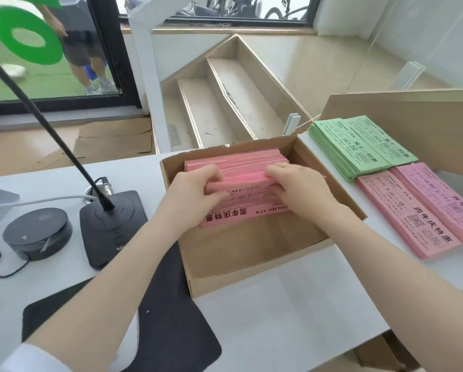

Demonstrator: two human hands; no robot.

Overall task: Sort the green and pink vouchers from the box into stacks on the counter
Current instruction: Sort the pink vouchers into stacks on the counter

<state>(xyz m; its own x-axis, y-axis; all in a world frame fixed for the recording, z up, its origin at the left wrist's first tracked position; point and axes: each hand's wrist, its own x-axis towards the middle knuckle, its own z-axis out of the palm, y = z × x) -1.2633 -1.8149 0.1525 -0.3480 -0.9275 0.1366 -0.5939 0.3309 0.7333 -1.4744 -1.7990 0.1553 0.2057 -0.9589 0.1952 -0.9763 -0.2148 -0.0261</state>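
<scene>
White counter (292, 304), pink vouchers (241, 167) upright, boxed

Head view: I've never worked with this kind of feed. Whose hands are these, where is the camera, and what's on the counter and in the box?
There is no machine here: these are a person's two bare hands, filmed by one wide-angle camera worn on the head, looking forward and down. The left hand and right hand both reach into the open cardboard box and hold a bundle of pink vouchers, fingers curled round its ends. More pink vouchers stand behind it in the box. Right of the box, on the white counter, lie a green stack and pink stacks. To the left stand a gooseneck microphone base and a round speaker.
</scene>
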